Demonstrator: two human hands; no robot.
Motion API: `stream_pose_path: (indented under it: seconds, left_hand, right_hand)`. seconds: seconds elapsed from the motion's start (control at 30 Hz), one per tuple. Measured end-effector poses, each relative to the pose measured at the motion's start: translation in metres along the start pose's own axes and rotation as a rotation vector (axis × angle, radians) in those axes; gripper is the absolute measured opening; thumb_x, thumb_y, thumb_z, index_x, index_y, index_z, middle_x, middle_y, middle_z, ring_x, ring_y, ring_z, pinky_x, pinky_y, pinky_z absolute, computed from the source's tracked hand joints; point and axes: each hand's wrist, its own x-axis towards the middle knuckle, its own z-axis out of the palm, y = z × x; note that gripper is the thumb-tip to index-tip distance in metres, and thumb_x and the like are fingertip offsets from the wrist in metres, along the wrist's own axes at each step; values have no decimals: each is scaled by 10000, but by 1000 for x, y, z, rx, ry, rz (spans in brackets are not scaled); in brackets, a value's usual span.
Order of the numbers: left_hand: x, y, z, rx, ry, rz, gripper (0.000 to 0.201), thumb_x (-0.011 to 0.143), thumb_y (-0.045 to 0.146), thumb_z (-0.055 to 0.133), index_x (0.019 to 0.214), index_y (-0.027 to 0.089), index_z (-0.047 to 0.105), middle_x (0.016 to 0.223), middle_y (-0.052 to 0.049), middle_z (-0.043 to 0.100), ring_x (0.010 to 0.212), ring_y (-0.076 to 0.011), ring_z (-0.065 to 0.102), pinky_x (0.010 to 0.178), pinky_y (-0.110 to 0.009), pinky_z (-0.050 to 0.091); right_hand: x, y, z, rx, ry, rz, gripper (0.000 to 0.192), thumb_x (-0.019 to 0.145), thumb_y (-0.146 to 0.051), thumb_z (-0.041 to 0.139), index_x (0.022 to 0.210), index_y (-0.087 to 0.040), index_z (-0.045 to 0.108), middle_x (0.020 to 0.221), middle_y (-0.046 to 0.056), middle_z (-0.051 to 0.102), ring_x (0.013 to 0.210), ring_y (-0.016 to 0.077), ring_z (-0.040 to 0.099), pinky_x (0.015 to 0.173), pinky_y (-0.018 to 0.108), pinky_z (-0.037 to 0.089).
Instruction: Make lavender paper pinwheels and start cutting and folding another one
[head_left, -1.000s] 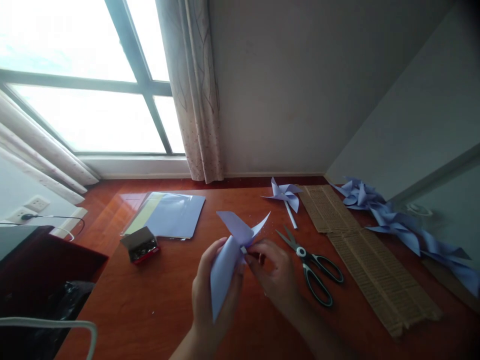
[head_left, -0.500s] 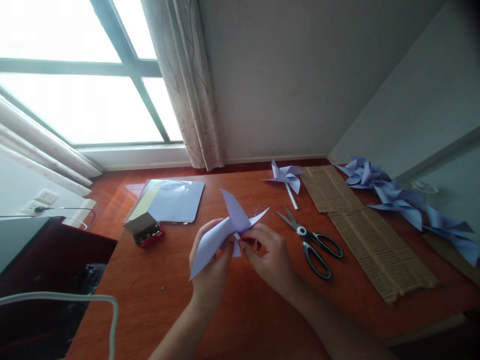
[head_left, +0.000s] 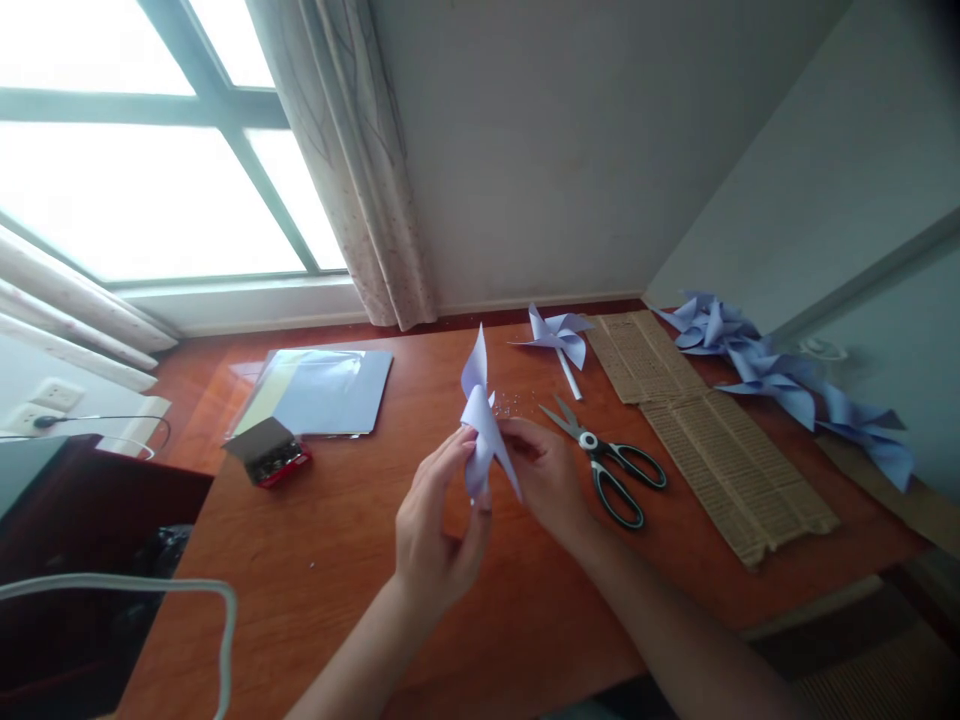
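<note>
A: How far along was the pinwheel?
B: Part folded. The left hand [head_left: 435,525] and right hand [head_left: 551,480] pinched the lilac paper [head_left: 480,425] between their fingers, above the tabletop [head_left: 352,560].
A: Any finished?
B: One [head_left: 556,335] by the scissors [head_left: 604,460], no stick on this one yet

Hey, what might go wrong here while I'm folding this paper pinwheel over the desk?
The pinwheel is pinched only at its centre by both hands, left and right, so a folded blade may spring loose. The open scissors lie right beside the right hand and might get bumped.
</note>
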Motion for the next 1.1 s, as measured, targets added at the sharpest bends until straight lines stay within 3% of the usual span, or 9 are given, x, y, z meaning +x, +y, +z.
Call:
stream_pose_path:
  seconds: [0.17,0.33,0.5,0.77,0.87,0.93,1.0,1.03,1.1]
  left_hand:
    - [7,1,-1,181,-64,191,667,842,154,651,1479,147,452,1432,-207,607,1410,-344,507,1110,-500,463]
    - [9,2,-2,321,-106,264,687,859,237,655,1497,136,420,1461,-217,585,1445,-366,462,1128,-508,423]
    - [9,4,-2,350,-152,237,688,887,292,638,1515,164,388,1503,-204,549,1483,-368,406,1145,-517,401]
    - [10,7,-5,244,-105,220,640,883,247,631,1481,155,420,1475,-217,560,1464,-381,417,1140,-549,409]
    - [10,10,-9,205,13,227,544,855,195,629,1385,165,512,1387,-197,604,1354,-371,520,1095,-534,443]
    - [10,13,-11,139,140,166,379,850,155,620,1227,181,594,1211,-147,648,1156,-304,617,983,-451,508]
    - [11,16,-12,31,166,11,158,891,153,596,1043,191,619,986,-79,643,914,-217,632,814,-341,524]
    - [11,17,-11,-34,112,-95,64,923,182,581,976,193,615,892,-52,627,814,-186,611,737,-302,505]
    - [14,18,-9,-174,-103,-320,145,978,288,550,900,189,622,760,-19,607,690,-155,567,642,-266,456]
  right_hand:
    - [1,1,-1,207,-14,112,237,767,-442,818,781,-209,776,660,-12,629,629,149,532,620,285,445]
    - [2,15,-1,306,43,199,266,709,-352,870,913,-201,790,760,9,695,729,170,590,664,285,469]
    - [5,9,-2,377,22,270,293,631,-380,894,826,-193,782,768,24,727,697,163,576,652,286,465]
    - [7,7,-1,375,-35,298,313,650,-431,888,811,-189,772,744,19,707,657,144,555,606,272,414]
    - [10,9,-5,378,-34,283,317,663,-451,881,810,-198,760,747,11,694,634,130,523,584,263,394]
    - [13,9,-9,388,-6,252,312,653,-454,885,787,-211,743,751,4,685,622,124,501,568,259,385]
    - [17,9,-13,386,19,206,292,667,-454,871,757,-222,718,731,-3,663,626,126,492,562,256,385]
    - [19,8,-16,379,31,185,285,679,-457,858,745,-227,704,720,-6,648,631,128,488,561,254,386]
    - [21,8,-20,351,61,157,291,691,-473,839,739,-233,682,700,-10,619,634,131,476,552,249,383]
